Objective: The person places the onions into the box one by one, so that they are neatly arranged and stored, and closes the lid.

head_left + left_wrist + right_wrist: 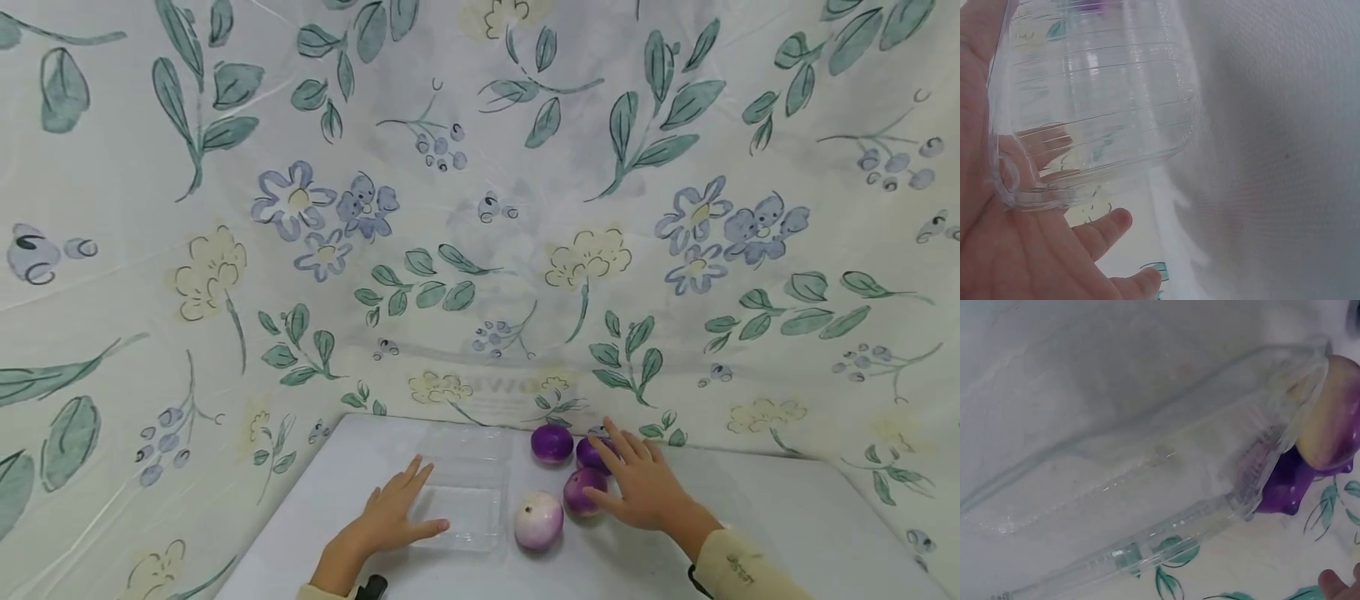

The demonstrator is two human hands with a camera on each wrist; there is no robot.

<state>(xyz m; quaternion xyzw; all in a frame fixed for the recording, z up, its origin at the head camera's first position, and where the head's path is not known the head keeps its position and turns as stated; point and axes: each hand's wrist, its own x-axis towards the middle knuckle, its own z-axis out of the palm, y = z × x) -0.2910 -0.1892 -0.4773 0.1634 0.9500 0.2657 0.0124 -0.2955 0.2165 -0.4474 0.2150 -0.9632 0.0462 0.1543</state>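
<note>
My left hand (393, 508) is spread with its thumb out at the left side of a clear plastic clamshell box (461, 508), which lies with its lid folded back. In the left wrist view the box (1097, 106) overlaps the palm. My right hand (641, 483), fingers fanned, is over the right side of a group of round, glossy turnip-like vegetables. Nearest its thumb is a purple one (581, 493); a darker purple one (592, 454) is partly hidden by the fingers. Closer to me sits a white-and-purple one (538, 521), and another deep purple one (552, 444) is at the back.
A second clear plastic piece (1147, 450) fills much of the right wrist view, beside the vegetables. All this lies on a white tabletop (300, 517). Floral sheeting (480, 250) rises behind the table and along its sides.
</note>
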